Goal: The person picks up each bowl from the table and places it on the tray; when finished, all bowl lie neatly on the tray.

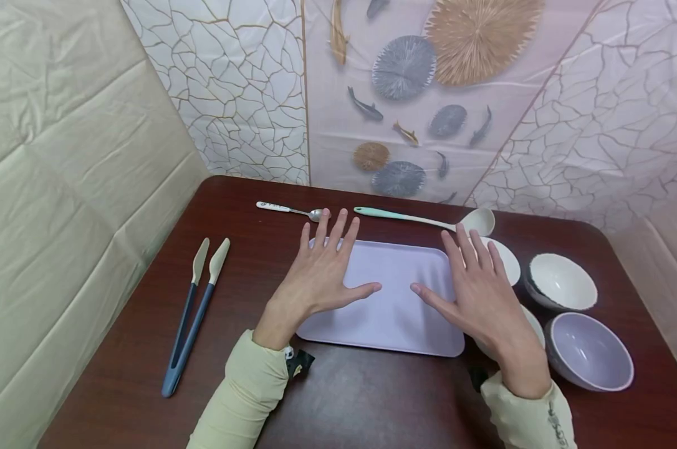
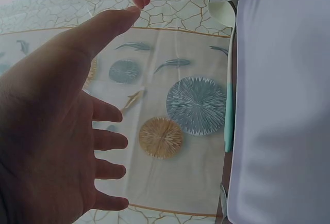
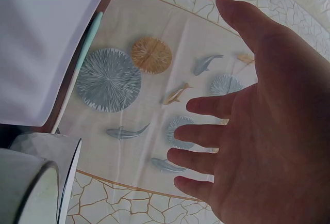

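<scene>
Both hands are held over a pale purple tray (image 1: 394,268) in the middle of the dark table, and neither holds anything. In the head view my left hand (image 1: 321,274) is above the tray's left part, its fingers spread and straight. My right hand (image 1: 481,296) hovers over the tray's right edge and partly hides the white bowls beside it. The left wrist view shows the left palm (image 2: 46,126) with the tray (image 2: 283,105) at its right. In the right wrist view the right palm (image 3: 268,131) faces the camera, fingers extended.
Left of the tray lie blue-handled tongs (image 1: 189,324). A spoon (image 1: 285,208) and a ladle (image 1: 411,217) with a mint handle lie along the back. At the right stand a white bowl (image 1: 563,280), a purple bowl (image 1: 591,352) and partly covered white bowls (image 1: 509,262). A patterned cloth hangs behind.
</scene>
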### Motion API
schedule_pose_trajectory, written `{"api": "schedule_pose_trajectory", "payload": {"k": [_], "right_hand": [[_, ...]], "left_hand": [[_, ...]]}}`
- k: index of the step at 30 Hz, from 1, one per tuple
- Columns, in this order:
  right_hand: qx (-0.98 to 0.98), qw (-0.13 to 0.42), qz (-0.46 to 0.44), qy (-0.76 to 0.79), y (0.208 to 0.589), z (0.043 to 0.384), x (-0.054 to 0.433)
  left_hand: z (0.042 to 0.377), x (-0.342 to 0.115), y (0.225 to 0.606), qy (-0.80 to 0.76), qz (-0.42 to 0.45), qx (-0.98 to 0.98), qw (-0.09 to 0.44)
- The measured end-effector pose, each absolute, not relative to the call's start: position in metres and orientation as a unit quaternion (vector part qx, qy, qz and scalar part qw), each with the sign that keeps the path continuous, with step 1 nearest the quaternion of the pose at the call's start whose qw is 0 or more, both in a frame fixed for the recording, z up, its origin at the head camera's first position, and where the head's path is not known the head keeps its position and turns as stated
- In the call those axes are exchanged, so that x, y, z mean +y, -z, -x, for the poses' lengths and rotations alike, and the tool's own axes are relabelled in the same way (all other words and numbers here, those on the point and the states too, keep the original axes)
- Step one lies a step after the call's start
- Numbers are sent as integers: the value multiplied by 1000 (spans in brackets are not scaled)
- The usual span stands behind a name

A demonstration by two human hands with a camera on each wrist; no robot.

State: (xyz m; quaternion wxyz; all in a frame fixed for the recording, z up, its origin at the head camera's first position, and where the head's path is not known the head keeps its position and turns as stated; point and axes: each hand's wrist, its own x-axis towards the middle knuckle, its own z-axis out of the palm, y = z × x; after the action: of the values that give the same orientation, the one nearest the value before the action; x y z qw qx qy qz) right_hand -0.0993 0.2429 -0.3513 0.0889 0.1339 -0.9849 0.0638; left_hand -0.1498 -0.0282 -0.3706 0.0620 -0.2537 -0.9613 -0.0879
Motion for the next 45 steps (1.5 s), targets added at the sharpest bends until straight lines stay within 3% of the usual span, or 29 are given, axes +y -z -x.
{"api": "schedule_pose_trajectory", "payload": {"k": [22,26,33,39,45], "right_hand": [[-983,100,-138,-63,349,99,247],[-981,105,-142,-77,345,96,254],[-973,118,-83,-180,340,60,330],[-973,91,32,-208,359,16,413],[-960,113,30,-256,393,-12,457]], "left_hand": [[148,-24,370,77,254,-962,65],[148,-26,370,134,260,-955,48],[144,-57,395,340,233,-910,-28],[133,-94,431,388,157,-904,-86],[120,-110,450,410,132,-896,-112]]}}
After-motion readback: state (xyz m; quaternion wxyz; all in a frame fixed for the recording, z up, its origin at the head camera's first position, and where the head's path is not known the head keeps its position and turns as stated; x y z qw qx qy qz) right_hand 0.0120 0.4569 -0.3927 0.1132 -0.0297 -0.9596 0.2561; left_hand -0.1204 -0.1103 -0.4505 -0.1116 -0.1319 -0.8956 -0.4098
